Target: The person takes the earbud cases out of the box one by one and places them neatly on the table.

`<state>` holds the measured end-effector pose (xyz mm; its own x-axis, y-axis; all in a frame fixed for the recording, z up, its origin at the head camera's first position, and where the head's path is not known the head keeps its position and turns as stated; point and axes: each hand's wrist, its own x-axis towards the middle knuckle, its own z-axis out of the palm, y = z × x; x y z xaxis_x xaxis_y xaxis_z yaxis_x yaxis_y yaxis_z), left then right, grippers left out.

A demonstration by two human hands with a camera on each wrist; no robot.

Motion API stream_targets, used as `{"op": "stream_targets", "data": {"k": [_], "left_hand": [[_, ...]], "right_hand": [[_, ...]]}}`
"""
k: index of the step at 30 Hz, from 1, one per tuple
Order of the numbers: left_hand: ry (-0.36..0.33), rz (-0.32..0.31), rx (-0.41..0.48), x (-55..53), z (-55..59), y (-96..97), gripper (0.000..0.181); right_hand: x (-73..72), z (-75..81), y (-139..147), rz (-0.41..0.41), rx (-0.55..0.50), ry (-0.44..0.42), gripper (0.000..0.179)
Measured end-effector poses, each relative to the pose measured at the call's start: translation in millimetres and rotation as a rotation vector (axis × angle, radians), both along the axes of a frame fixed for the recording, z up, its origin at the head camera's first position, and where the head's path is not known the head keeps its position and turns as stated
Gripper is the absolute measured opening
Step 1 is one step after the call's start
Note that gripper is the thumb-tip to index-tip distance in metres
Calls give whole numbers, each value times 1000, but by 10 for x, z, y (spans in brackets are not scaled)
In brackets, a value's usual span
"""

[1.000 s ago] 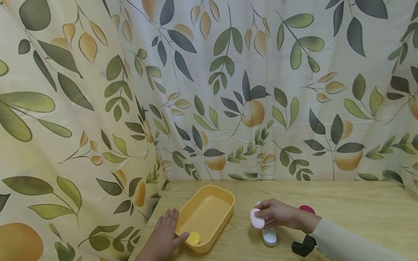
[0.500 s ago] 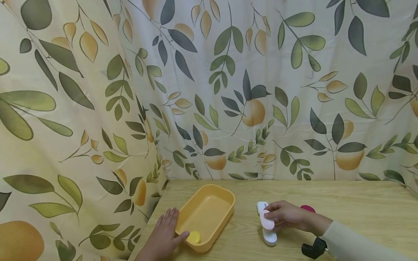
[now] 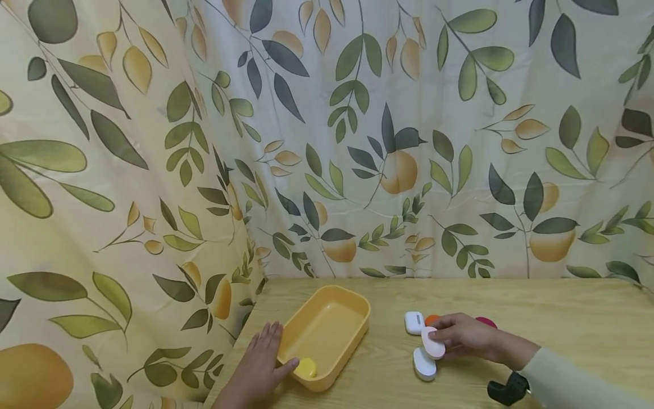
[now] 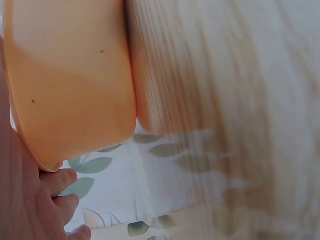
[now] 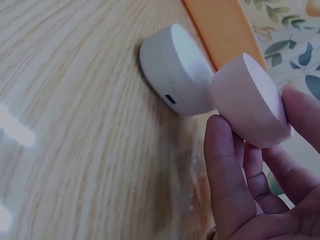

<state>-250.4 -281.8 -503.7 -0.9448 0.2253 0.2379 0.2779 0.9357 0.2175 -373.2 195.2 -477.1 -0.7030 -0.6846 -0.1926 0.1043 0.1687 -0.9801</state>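
My right hand (image 3: 467,338) pinches a pale pink oval earbud case (image 5: 247,102) between thumb and fingers. Just beyond it in the right wrist view, a white oval earbud case (image 5: 175,72) shows a small dark port on its side. In the head view the pink case overlaps this white one. My left hand (image 3: 258,363) rests against the left side of a yellow-orange tray (image 3: 360,335), fingers straight along the outside and thumb across the near rim. A round yellow object (image 3: 306,368) lies in the tray's near end. In the left wrist view, fingertips (image 4: 65,180) show at the tray's corner.
A small squarish white case (image 3: 414,322) lies behind the held one, beside an orange object (image 3: 432,320) partly covered by my hand. A crimson round object (image 3: 486,322) sits behind my right wrist. A patterned curtain (image 3: 327,142) borders the wooden table (image 3: 572,324).
My right hand has moved right with the pink earbud case, uncovering the small squarish white case and the orange object. The left hand stays at the tray.
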Motion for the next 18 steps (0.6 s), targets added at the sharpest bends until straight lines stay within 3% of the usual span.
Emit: {"op": "stream_targets", "data": {"k": [4, 18], "left_hand": [[22, 10, -15, -17, 17, 3, 88], [-5, 13, 10, -3, 15, 24, 88]], "right_hand": [[-8, -16, 25, -2, -1, 0, 31], [2, -103, 123, -25, 19, -18, 29]]}}
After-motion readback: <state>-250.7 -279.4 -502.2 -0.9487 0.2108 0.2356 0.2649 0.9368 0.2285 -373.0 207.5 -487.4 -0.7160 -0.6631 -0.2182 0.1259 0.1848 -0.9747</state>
